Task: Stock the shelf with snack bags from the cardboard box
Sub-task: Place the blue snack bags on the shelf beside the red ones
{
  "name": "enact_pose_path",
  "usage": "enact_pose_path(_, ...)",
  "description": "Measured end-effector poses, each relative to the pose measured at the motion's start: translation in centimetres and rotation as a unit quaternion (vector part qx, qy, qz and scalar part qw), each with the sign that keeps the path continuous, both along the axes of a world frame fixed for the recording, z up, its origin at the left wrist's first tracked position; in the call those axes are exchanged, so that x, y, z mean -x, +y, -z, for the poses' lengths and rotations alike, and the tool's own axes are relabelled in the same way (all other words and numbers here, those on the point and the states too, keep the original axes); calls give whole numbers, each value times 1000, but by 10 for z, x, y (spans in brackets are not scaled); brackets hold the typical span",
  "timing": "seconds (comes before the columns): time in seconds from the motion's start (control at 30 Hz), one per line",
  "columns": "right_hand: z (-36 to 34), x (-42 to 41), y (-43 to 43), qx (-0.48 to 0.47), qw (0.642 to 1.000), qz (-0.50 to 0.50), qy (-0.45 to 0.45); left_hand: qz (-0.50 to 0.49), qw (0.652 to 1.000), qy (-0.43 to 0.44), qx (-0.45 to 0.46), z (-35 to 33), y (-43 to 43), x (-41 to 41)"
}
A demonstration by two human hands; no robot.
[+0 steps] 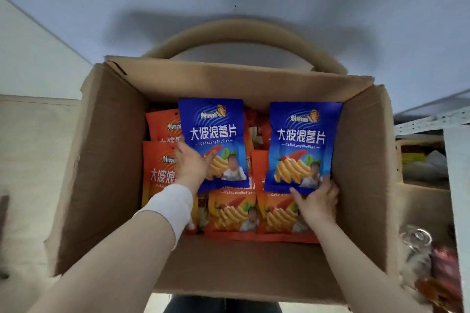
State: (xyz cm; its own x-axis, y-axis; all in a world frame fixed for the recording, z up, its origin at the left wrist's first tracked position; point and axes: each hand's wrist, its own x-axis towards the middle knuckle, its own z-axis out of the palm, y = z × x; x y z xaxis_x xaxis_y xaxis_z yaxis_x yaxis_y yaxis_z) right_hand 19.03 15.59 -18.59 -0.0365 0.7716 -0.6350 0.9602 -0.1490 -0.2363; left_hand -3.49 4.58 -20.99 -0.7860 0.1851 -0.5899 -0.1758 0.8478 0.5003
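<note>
Bags (215,132), one pinched in left hand (190,165) fingers, one in right hand (318,201), seem picked from box (106,160); next, shelf (429,119) rightward of fingers.

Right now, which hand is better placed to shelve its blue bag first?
Likely the right hand: its blue bag is nearer the shelf at right; the left hand is farther.

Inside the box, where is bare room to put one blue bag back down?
Only the bare cardboard strip between the orange bags and the near rim of the box. Elsewhere bags crowd the floor from the left wall to the right wall.
</note>
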Motion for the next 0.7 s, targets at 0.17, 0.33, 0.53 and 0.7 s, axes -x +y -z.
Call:
enact_pose_path(0.17, 32, 13, 7, -60, 995, 82, 15, -29, 998, 56, -2, 32, -6, 12)
enact_pose_path(0.33, 35, 11, 16, -96, 993, 59, 33, -79, 993, -15, -92, 28, -3, 20)
enact_pose_path(0.53, 42, 23, 36, 69, 970, 174, 154, -83, 973, -152, -153, 27, -3, 25)
enact_pose_path(0.7, 30, 25, 36, 161, 933, 216, 238, -122, 951, -204, -200, 14, -9, 16)
